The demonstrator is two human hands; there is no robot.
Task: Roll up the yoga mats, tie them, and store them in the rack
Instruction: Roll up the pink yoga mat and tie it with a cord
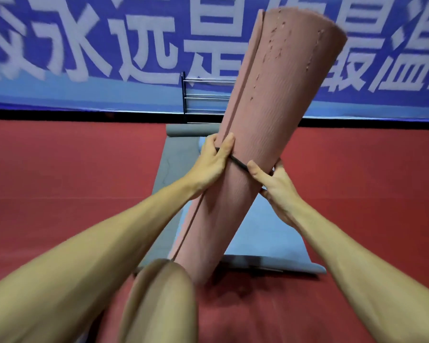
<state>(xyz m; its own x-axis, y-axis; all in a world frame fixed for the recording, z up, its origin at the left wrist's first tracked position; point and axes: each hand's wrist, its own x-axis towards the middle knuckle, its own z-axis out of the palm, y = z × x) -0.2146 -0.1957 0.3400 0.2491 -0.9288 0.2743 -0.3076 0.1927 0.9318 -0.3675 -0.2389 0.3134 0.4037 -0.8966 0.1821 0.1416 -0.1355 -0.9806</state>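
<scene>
Red floor [60,181], blue banner wall. Pink mat [270,120] rolled, standing tilted, lower end down by a knee. Black band [238,162] round its middle; left hand [214,157] and right hand [275,184] both pinch it in curled fingers. Risk: band slips, roll springs loose. Grey mat [170,169] lies unrolled between here and rack [208,95].

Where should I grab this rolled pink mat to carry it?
Grip the pink mat round its middle by the black band, one hand from each side. It stands tilted, and its loose outer edge runs up the left, so a palm there likely stops unrolling.
</scene>
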